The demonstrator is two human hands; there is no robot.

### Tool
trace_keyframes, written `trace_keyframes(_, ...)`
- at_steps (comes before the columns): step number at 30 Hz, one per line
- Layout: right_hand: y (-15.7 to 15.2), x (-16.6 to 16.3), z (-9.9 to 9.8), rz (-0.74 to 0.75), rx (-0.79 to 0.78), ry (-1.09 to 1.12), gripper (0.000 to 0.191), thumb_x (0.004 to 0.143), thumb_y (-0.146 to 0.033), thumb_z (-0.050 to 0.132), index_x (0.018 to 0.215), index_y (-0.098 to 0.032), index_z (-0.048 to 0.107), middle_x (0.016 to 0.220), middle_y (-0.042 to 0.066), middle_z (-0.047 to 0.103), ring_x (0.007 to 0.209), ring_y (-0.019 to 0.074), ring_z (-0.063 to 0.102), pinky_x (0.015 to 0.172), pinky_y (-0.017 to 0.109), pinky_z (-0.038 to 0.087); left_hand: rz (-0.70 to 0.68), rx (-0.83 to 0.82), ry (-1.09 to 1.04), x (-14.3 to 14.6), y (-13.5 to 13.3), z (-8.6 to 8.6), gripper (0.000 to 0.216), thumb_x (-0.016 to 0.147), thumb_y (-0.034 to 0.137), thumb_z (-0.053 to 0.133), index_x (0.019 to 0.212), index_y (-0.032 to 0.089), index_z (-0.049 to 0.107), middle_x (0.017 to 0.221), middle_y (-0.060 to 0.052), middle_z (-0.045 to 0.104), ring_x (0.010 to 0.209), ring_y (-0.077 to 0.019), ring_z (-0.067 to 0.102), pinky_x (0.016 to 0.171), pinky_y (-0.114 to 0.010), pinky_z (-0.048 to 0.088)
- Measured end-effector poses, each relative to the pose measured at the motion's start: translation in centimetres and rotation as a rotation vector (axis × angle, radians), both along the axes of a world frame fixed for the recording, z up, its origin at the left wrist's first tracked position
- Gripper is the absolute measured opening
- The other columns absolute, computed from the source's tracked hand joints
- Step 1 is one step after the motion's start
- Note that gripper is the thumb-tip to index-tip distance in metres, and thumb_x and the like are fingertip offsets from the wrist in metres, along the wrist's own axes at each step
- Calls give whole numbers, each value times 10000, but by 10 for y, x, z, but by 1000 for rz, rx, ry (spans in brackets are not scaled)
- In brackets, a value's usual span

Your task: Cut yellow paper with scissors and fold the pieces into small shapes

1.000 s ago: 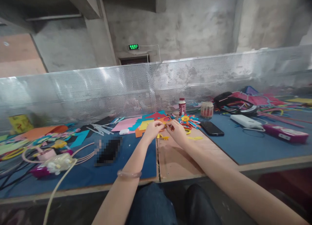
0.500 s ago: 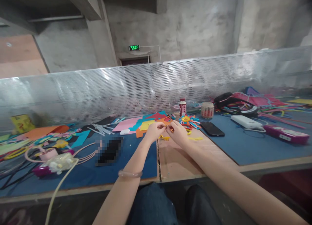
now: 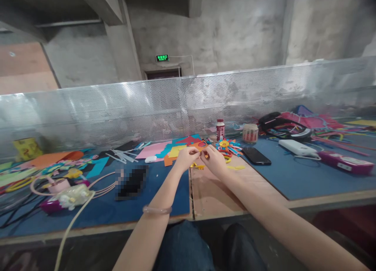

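Observation:
My left hand [image 3: 188,157] and my right hand [image 3: 213,158] meet above the bare wooden strip of the table, fingertips pinched close together. What they hold between them is tiny and mostly hidden by the fingers, so I cannot make it out. Below the fingers lie yellow scraps [image 3: 197,167]. Just past the hands sit coloured paper sheets, among them a yellow sheet [image 3: 177,151] and a pink sheet [image 3: 155,150]. A paper flower [image 3: 224,144] with a yellow centre and blue and red-orange petals lies beyond my right hand.
A dark phone [image 3: 256,156], a small bottle [image 3: 220,130], a jar [image 3: 250,133] and a white power bank [image 3: 296,147] stand to the right. Leftward are white sticks [image 3: 123,156], a white earphone case [image 3: 150,159], cables and a purple power strip [image 3: 53,205]. A perforated metal screen [image 3: 164,102] closes the back.
Both hands stay in nearly the same place, still pinched together. The whole view has shifted very slightly; nothing on the table has visibly moved.

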State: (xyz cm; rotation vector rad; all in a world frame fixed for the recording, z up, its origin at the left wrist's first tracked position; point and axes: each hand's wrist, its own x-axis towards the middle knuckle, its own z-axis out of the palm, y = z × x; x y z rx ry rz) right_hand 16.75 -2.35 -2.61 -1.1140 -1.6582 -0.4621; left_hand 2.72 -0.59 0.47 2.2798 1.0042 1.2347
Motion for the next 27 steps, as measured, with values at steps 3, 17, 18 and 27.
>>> trace_keyframes(3, 1, 1, -1, 7, -15, 17, 145, 796, -259, 441, 704, -189, 529, 706, 13, 538, 575, 105, 474, 513, 211, 304, 7, -10, -1, 1, -2, 2, 159, 706, 262, 514, 694, 150, 627, 697, -27, 631, 679, -144, 567, 634, -233, 426)
trace_keyframes(17, 1, 11, 13, 788, -668, 761, 274, 682, -435, 572, 692, -164, 615, 671, 21, 560, 531, 96, 444, 473, 233, 315, 48, 6, 24, -1, -7, 8, 156, 740, 230, 464, 694, 153, 592, 708, -21, 611, 684, -138, 551, 658, -245, 424)
trace_keyframes(18, 3, 13, 11, 839, -706, 795, 272, 654, -434, 606, 698, -166, 620, 688, 20, 562, 540, 91, 444, 474, 228, 315, 43, 16, 37, -1, -8, 8, 153, 742, 226, 462, 698, 156, 591, 710, -20, 611, 689, -139, 550, 661, -245, 423)
trace_keyframes(27, 5, 14, 5, 913, -771, 795, 315, 606, -444, 659, 757, -169, 633, 714, 9, 540, 594, 83, 454, 441, 189, 291, -13, 22, 66, -2, -9, 7, 163, 761, 235, 460, 710, 151, 590, 704, -22, 607, 666, -134, 553, 623, -235, 417)
